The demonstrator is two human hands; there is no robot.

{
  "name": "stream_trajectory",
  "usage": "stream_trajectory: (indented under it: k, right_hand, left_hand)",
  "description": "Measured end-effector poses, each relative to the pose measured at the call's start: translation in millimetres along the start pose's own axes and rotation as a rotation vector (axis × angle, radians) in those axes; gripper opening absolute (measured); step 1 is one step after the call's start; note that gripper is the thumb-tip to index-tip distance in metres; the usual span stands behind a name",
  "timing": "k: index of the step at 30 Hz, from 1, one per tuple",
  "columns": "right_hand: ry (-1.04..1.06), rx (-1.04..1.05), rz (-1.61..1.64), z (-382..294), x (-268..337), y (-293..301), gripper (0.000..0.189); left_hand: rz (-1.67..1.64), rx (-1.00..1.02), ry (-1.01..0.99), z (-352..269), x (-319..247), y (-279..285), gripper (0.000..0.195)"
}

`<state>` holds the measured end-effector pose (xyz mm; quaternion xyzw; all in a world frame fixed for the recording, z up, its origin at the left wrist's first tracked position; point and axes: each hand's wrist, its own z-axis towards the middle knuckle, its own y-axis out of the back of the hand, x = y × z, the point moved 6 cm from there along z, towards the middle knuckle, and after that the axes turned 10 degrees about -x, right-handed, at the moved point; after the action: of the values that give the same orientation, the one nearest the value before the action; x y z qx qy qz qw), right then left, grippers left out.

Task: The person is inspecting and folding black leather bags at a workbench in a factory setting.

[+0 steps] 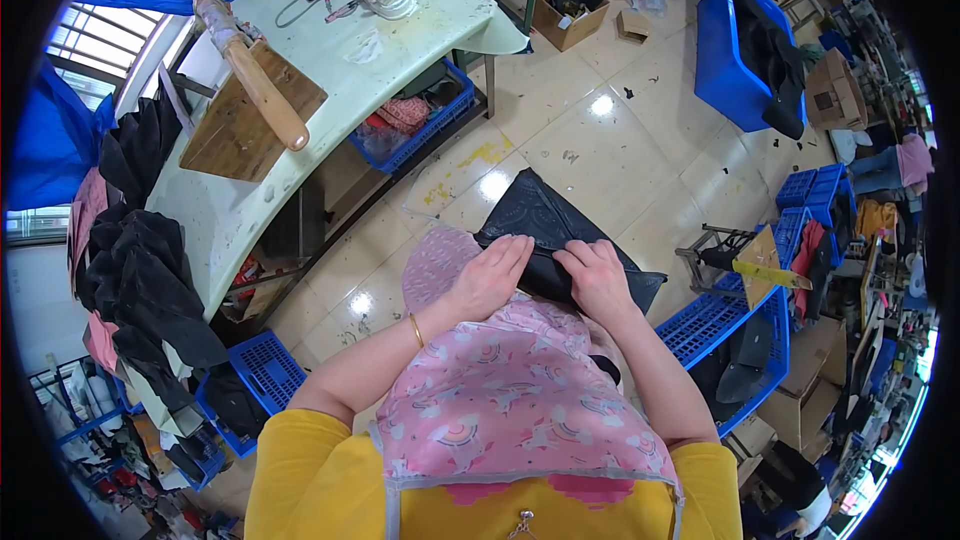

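A black leather-like sheet (546, 214) with an embossed pattern lies over my lap, its near part folded into overlapping layers. My left hand (495, 274) holds the sheet near its left end, fingers straight and close together on the fold. To its right, my right hand (598, 275) grips the folded edge with bent fingers. Both thumbs are mostly hidden. Under my forearms spreads a pink patterned apron (517, 405), and its cloth also covers my knee.
To the left stands a pale-topped workbench (300, 94) with a wooden block (251, 120) and a wooden-handled tool (259, 86). Black material (139, 277) drapes over its near end. Blue crates (750, 360) stand at right, near a small metal-framed stool (701, 262). A blue bin (739, 67) is farther off.
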<state>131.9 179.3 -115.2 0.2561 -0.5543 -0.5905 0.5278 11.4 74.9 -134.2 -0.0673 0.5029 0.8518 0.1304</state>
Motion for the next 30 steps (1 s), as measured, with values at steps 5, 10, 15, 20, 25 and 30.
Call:
stream_trajectory:
  k: [5,10,15,20,25,30]
  right_hand:
    - [-0.030,-0.137,-0.022,-21,-12,19,0.030]
    - [0.022,-0.088,-0.085,-22,-6,12,0.036]
    - [-0.040,-0.141,-0.041,-31,-15,17,0.038]
    - [-0.045,-0.160,-0.061,-34,-13,17,0.041]
    - [-0.086,-0.112,-0.260,-28,-10,17,0.043]
    - [-0.199,-0.086,0.147,-40,-29,32,0.040]
  left_hand:
    - [0.061,0.006,-0.089,1,-8,-2,0.049]
    - [0.098,0.015,-0.116,16,-21,-15,0.050]
    - [-0.043,0.023,-0.122,5,-3,10,0.049]
    - [0.059,0.024,-0.059,-12,16,21,0.051]
    - [0.070,-0.010,-0.123,14,-20,-4,0.053]
    - [0.052,-0.037,-0.111,16,-14,0,0.051]
